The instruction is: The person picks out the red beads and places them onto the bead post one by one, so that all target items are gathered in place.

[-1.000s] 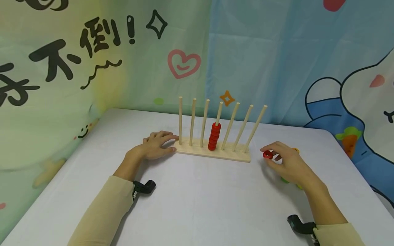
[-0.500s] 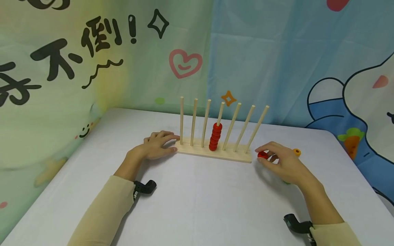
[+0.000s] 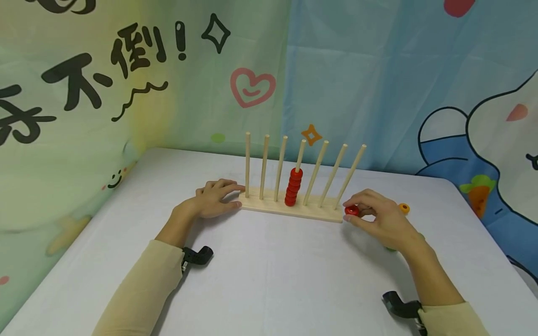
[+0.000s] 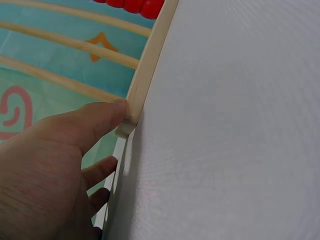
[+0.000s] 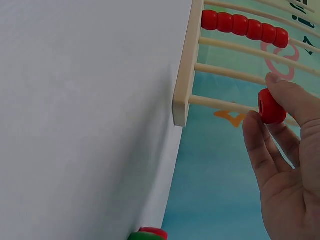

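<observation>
A wooden peg stand with a row of upright pegs stands on the table, several red beads stacked on its middle peg. My left hand grips the left end of its base, thumb on the front corner and forefinger at the back; the other fingers show below the thumb in the left wrist view. Beyond the stand's right end, my right hand pinches a loose red bead between thumb and fingertips. In the right wrist view that bead overlaps the outermost peg, its hole facing the base.
A yellow bead lies behind the right hand, and a green bead is partly hidden under it. In the right wrist view green and red pieces show at the bottom edge. A printed cloth hangs behind the white table.
My right hand has moved left with the red bead, closer to the right end of the peg stand. The left hand stays in place at the stand's left end.
</observation>
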Demonstrator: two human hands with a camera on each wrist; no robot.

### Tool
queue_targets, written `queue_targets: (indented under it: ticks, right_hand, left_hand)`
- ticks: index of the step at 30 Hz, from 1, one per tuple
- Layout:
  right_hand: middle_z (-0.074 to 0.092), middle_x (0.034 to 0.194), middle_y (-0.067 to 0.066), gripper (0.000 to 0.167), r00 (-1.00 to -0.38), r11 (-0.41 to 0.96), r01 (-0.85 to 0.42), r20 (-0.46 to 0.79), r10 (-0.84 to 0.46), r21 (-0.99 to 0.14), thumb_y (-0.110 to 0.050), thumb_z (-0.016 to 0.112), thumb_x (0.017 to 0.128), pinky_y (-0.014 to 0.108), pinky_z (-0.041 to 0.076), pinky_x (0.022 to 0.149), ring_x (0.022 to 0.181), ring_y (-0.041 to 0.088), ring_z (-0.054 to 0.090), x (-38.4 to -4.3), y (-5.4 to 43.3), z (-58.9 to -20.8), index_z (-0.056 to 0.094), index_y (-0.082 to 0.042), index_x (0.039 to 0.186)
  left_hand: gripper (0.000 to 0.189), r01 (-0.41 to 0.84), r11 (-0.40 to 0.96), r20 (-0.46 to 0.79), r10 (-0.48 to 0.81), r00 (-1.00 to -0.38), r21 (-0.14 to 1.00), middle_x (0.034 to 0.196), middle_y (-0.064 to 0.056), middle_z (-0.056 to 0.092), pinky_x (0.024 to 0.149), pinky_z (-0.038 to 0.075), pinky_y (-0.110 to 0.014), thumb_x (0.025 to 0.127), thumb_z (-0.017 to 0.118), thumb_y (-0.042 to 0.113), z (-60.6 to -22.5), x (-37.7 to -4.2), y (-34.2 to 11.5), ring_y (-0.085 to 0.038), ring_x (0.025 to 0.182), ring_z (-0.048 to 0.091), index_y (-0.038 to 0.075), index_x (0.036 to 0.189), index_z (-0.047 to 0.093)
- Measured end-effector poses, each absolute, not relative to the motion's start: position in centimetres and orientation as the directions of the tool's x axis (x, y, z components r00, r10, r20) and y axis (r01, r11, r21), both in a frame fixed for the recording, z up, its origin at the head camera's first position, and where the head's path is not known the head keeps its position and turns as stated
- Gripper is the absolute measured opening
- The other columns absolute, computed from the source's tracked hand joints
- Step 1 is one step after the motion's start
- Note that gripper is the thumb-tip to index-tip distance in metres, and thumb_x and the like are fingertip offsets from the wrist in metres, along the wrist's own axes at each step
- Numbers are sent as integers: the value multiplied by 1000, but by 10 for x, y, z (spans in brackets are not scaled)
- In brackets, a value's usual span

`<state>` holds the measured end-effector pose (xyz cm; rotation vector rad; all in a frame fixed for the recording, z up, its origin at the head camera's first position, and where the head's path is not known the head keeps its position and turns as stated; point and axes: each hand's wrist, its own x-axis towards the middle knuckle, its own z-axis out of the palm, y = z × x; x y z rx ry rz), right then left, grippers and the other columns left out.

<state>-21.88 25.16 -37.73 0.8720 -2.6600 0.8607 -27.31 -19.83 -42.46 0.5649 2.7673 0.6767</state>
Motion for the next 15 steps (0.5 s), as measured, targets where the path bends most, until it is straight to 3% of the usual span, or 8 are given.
queue_targets:
  ticks: [4, 15]
  right_hand:
    - [65, 108, -4, 35, -774, 596, -633, 390, -498, -494, -4, 84, 84, 12, 52, 86, 87, 7, 69, -222, 246, -374, 72, -15, 115]
    - [64, 114, -2, 38, -778, 539, -625, 389, -493, -565, 0, 80, 87, 15, 53, 87, 94, 11, 66, -221, 237, -370, 71, -16, 120]
  left_hand:
    - [57, 311, 818, -126, 417, -900, 484, 166, -4, 29, 105, 25, -68, 102, 52, 56, -425, -273, -199, -45, 146, 25, 35, 155, 45]
    - [58, 313, 820, -125, 417, -900, 479, 165, -5, 30, 106, 24, -70, 101, 53, 55, -424, -273, -198, -46, 146, 25, 35, 155, 45]
